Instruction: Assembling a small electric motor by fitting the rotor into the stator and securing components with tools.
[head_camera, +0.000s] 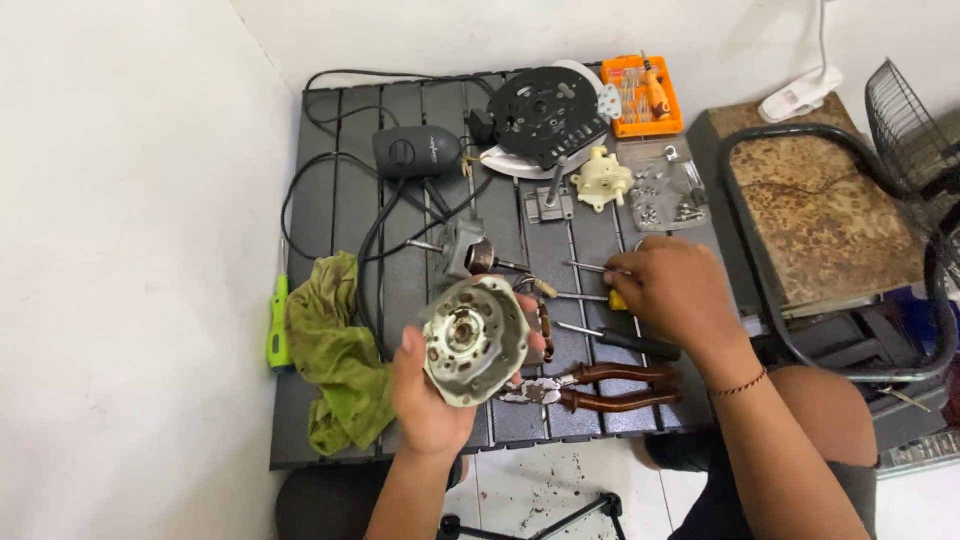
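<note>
Motor housing (474, 341) — round, grey metal (copper windings behind).

One motor housing (474, 340), one pliers (600, 386), one green rag (335, 350), three screwdrivers (277, 322).

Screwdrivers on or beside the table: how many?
3 at least: green one off the table's left edge, black-handled one above the pliers, yellow-handled one under the right hand. More may be hidden.

Bright even overhead light, soft shadows, slight blur w/ wide-angle edges.
</note>
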